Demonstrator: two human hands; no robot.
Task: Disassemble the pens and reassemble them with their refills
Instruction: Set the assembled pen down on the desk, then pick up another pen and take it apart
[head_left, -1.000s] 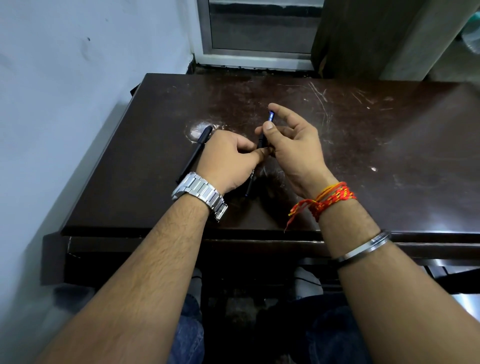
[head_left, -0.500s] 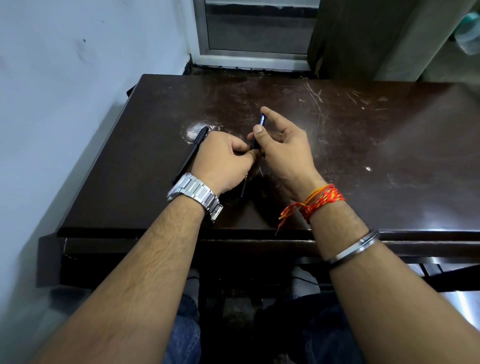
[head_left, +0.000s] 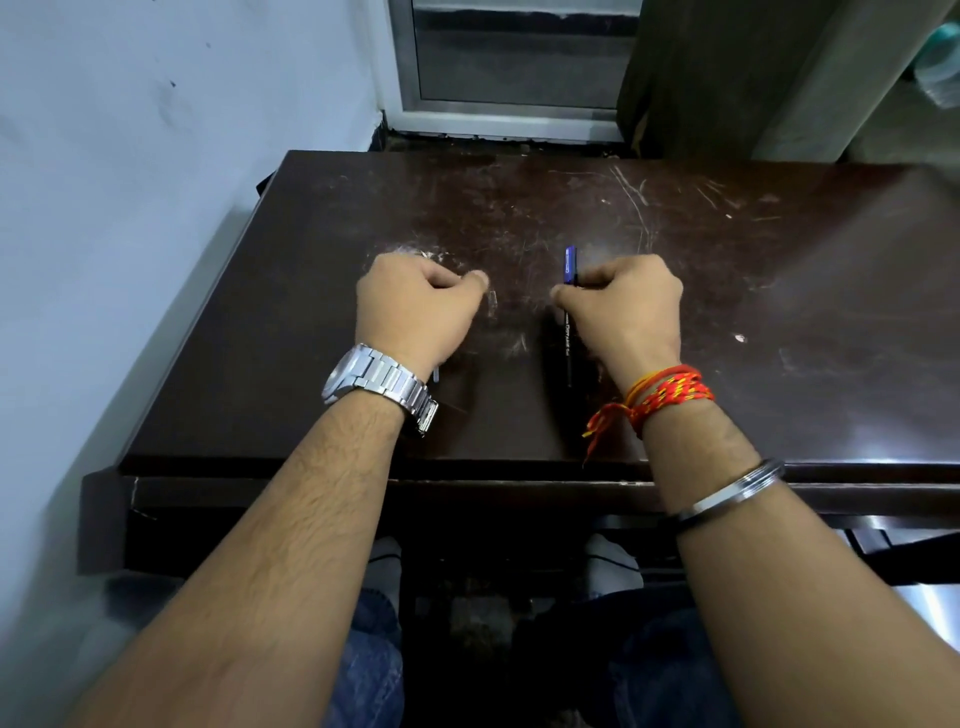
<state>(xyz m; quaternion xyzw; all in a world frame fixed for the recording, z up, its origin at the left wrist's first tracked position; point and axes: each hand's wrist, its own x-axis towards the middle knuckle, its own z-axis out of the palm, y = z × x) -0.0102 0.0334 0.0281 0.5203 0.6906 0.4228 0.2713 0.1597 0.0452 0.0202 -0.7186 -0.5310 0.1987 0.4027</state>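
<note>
Two bare hands rest on one dark, scratched table (head_left: 779, 322), and only one pen shows plainly.

At about nine o'clock from the table's middle sits the left hand (head_left: 415, 312), curled into a fist with the knuckles up. A silver wristwatch (head_left: 376, 382) circles its wrist. A small pale sliver (head_left: 436, 374) pokes out below the heel of the hand, right by the watch band; it may be a pen part, but it is too small to name. Whether the fist closes on anything cannot be told, since the fingers hide the palm.

Toward three o'clock from that hand, with a bare strip of table between them, is the right hand (head_left: 623, 312), also curled, its thumb and fingers closed around the pen (head_left: 568, 343). The pen points along the twelve-to-six line: a blue upper section (head_left: 571, 265) sticks out past the fingers at twelve o'clock, and a black barrel runs down toward six o'clock beside the wrist. There is white print on the black barrel and a pale mark on the blue section (neither is sharp enough to read).

The right wrist carries one bunch of red and orange threads (head_left: 665, 395), and further down the forearm one metal bangle (head_left: 727, 493).
</note>
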